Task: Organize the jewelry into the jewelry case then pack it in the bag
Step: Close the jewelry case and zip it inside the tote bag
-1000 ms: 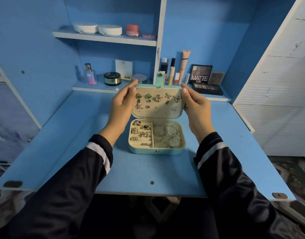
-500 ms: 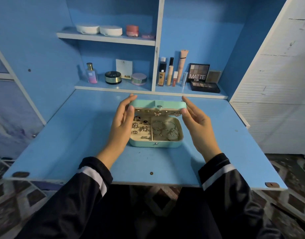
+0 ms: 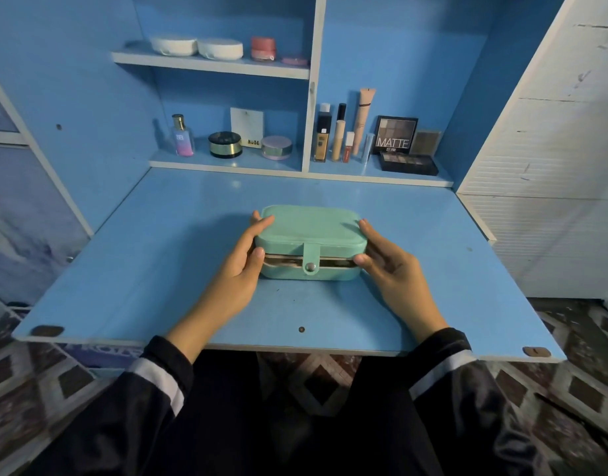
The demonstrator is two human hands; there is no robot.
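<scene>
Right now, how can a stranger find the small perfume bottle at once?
Look at the lower shelf behind the blue desk, in its left compartment. The perfume bottle stands at the far left end, beside a black round jar. It alone there is tall and clear, with a gold cap and a pink-to-blue tint.

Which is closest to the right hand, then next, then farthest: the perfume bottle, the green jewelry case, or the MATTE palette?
1. The jewelry case: held by the right hand, mid-table.
2. The MATTE palette: back shelf, right side.
3. The perfume bottle: back shelf, far left.
</scene>
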